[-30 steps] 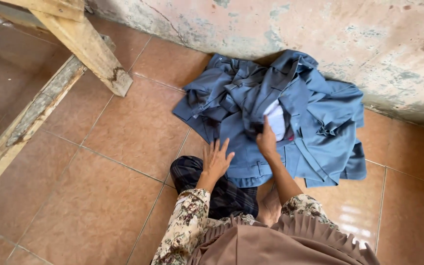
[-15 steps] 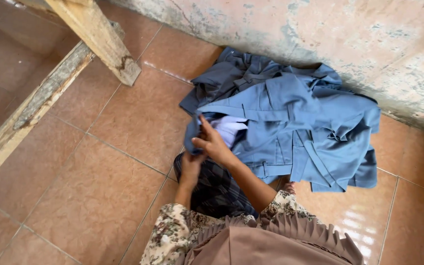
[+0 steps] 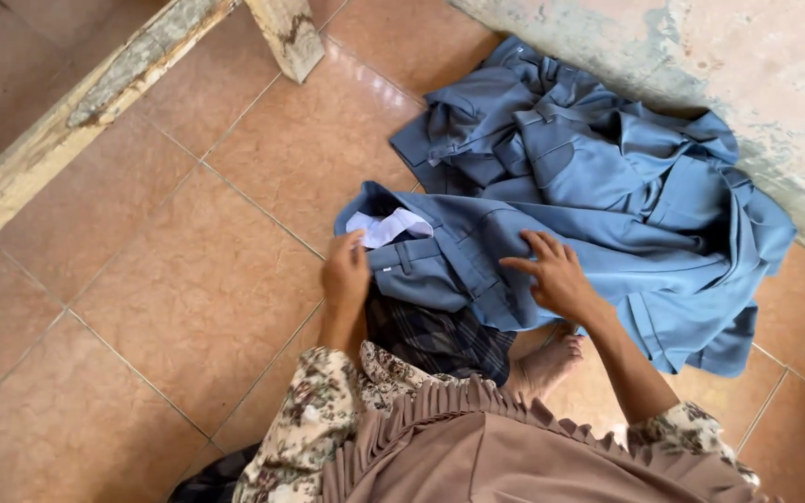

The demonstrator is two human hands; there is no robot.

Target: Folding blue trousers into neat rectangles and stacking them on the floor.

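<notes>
Starting at your far left, a weathered, pale wooden beam (image 3: 67,130) runs diagonally over the glossy terracotta floor tiles (image 3: 160,307), and a second wooden post end (image 3: 288,34) rests on the tiles above it; both lie well apart from your hands. Your left hand (image 3: 345,275) grips the waistband edge of the blue-grey cotton trousers (image 3: 477,256), fingers closed on the cloth just beside the white inner lining (image 3: 388,225) that shows at the opening. Under that waistband a dark checked cloth (image 3: 435,340) lies bunched between your arms, and your bare foot (image 3: 547,363) sits beside it. Your right hand (image 3: 556,275) lies flat on the trousers, fingers spread and pressing, not pinching. Further right, the rest of the blue-grey garments (image 3: 607,158) lie crumpled in a heap against the stained plaster wall (image 3: 747,65). Compared with half a second ago, your hands have parted: the left has come up off the dark cloth to the waistband, and the right has moved off the white lining onto the trouser front.
</notes>
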